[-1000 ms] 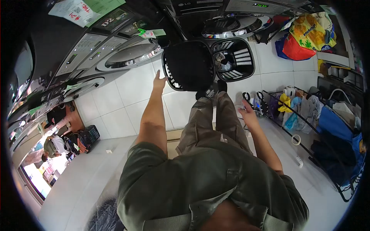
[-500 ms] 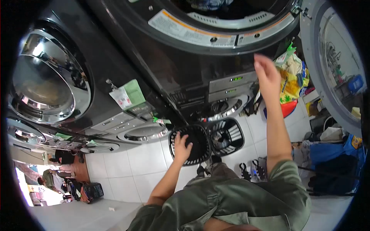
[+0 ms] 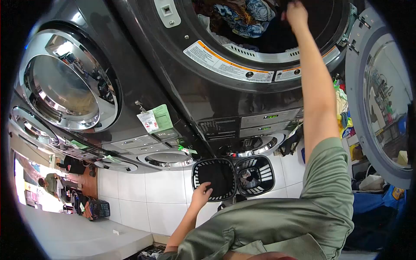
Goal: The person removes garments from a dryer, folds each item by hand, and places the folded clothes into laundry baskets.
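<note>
Drum (image 3: 324, 26) cut off by top edge; right hand (image 3: 297, 16), hold unclear; label (image 3: 229, 63) print too small.

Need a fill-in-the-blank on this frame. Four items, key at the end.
1. The machine door stands ____, not shut.
2. The ____ hand is at the drum.
3. The basket nearest the left hand is coloured ____.
4. The clipped paper tag is white and ____.

Missing words: open; right; black; green.
</note>
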Tool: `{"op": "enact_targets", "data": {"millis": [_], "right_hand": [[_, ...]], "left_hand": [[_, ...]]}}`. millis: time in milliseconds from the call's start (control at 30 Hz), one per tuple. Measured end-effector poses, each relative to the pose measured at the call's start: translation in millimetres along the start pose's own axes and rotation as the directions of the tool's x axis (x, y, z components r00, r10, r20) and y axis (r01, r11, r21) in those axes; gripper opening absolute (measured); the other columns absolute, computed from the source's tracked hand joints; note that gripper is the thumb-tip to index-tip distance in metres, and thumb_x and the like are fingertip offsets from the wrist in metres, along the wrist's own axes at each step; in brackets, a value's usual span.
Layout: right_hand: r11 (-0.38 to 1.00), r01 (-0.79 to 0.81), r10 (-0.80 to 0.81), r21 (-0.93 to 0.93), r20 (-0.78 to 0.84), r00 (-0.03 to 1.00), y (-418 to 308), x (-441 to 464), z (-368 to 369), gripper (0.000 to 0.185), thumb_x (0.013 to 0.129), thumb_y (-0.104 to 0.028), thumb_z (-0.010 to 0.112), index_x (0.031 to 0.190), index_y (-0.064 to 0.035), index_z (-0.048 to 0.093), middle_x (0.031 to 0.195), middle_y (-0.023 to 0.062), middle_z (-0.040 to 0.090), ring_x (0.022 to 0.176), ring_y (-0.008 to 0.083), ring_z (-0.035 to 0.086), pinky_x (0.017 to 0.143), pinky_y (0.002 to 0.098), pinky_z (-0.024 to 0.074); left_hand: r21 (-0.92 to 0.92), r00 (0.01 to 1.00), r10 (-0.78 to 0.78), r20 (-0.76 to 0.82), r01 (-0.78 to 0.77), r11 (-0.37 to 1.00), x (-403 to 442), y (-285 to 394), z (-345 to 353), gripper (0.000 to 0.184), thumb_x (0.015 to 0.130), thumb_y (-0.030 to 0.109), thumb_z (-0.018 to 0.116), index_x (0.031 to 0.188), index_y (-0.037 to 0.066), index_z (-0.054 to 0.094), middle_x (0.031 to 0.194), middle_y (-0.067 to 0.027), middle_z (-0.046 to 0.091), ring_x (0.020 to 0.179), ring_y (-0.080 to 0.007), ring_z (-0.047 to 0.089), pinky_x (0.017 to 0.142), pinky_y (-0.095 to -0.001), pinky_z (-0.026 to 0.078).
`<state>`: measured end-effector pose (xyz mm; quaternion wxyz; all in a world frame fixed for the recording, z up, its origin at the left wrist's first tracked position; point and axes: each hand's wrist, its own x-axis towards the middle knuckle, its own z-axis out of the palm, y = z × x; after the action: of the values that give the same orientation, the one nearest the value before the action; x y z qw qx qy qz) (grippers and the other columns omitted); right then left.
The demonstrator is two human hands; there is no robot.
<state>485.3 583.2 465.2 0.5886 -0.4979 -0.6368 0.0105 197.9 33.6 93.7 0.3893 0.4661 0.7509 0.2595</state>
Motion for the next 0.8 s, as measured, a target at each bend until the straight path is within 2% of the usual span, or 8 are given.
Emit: {"op": "enact_targets", "data": {"millis": [167,267,400,433,533,600,700,800], "right_hand": [[0.596,0.009,0.109,0.803,-0.093,0.99,-206.6,-81.5,-159.7,0.02,0.084,-0.014,0.037,0.073,-0.0026,0.049,0.057,0.0119,0.053,0.048,0.0239,0.053,0.051,0.0339,0.048],[0.412,-0.308,0.035,0.858,0.322,0.946,-222.0,-136.8,-191.0,0.03,0.088,-0.022,0.037,0.082,0.0025,0.053,0.063,0.0153,0.057,0.054,0.0262,0.057,0.053,0.035,0.0494],[0.168,-0.699,-0.338,0.695,0.707,0.621,-193.7,-223.5,-193.0,0.04,0.092,-0.032,0.032,0.11,-0.002,0.052,0.107,0.0175,0.057,0.092,0.0285,0.058,0.079,0.0352,0.049],[0.242,-0.583,-0.133,0.776,0.621,0.772,-208.4,-260.5,-194.1,0.045,0.094,-0.032,0.029,0.114,0.0046,0.046,0.109,0.018,0.056,0.091,0.0273,0.058,0.081,0.0333,0.0486],[0.239,-0.78,0.031,0.578,0.798,0.601,-147.0,-294.9,-169.3,0.047,0.088,-0.032,0.034,0.111,0.0055,0.05,0.111,0.0187,0.055,0.097,0.0328,0.057,0.085,0.0391,0.0461],[0.181,-0.896,0.095,0.405,0.9,0.425,-120.5,-339.4,-154.3,0.051,0.085,-0.037,0.04,0.108,0.0072,0.05,0.103,0.0171,0.058,0.095,0.0275,0.059,0.082,0.0375,0.0474],[0.135,-0.96,0.517,0.247,0.809,0.281,-91.5,-424.8,-125.2,0.051,0.084,-0.04,0.045,0.115,0.0004,0.05,0.107,0.0148,0.058,0.095,0.0245,0.059,0.082,0.0354,0.0474],[-0.061,-0.991,0.298,0.12,0.95,0.097,-90.5,-482.8,-117.6,0.064,0.08,-0.052,0.053,0.119,-0.0027,0.049,0.121,0.0102,0.05,0.115,0.0204,0.044,0.096,0.0349,0.0352]], "left_hand": [[-0.348,0.861,0.474,-0.185,-0.509,0.788,34.4,123.8,-20.3,0.034,0.079,0.01,0.06,0.111,0.0,0.054,0.107,-0.0114,0.058,0.095,-0.0182,0.056,0.082,-0.0293,0.044],[-0.367,0.642,0.661,-0.388,-0.766,0.528,19.4,246.8,-40.8,0.092,0.064,0.012,0.074,0.135,0.002,0.017,0.141,-0.0166,0.016,0.127,-0.0276,0.028,0.1,-0.0343,0.028],[-0.271,0.341,0.737,-0.583,-0.937,0.218,23.5,284.9,-40.5,0.075,0.067,0.016,0.072,0.128,0.001,0.032,0.134,-0.0151,0.026,0.125,-0.0292,0.029,0.1,-0.0357,0.026],[-0.091,0.22,0.852,-0.475,-0.975,0.202,30.7,270.8,-42.8,0.06,0.067,0.016,0.071,0.118,0.0,0.041,0.129,-0.0151,0.033,0.122,-0.0291,0.032,0.098,-0.0355,0.027],[-0.039,0.314,0.816,-0.486,-0.94,0.339,5.8,228.4,-36.9,0.019,0.07,0.003,0.063,0.086,0.001,0.055,0.099,-0.0105,0.054,0.098,-0.0242,0.049,0.084,-0.0311,0.038],[-0.773,0.776,0.57,-0.269,-0.527,0.353,-15.5,203.3,-43.8,0.012,0.077,-0.007,0.053,0.084,0.003,0.053,0.081,-0.0021,0.058,0.076,-0.0114,0.054,0.069,-0.0221,0.043],[-0.865,0.968,0.249,-0.028,-0.148,0.479,-13.2,174.1,-52.9,0.008,0.083,-0.002,0.05,0.085,0.003,0.055,0.078,-0.0016,0.058,0.071,-0.0077,0.053,0.065,-0.0197,0.043],[-0.612,0.985,0.165,0.058,-0.096,0.785,15.5,113.6,-35.1,0.018,0.081,0.007,0.051,0.094,-0.002,0.058,0.08,-0.0068,0.061,0.071,-0.0119,0.057,0.065,-0.0245,0.046]]}}
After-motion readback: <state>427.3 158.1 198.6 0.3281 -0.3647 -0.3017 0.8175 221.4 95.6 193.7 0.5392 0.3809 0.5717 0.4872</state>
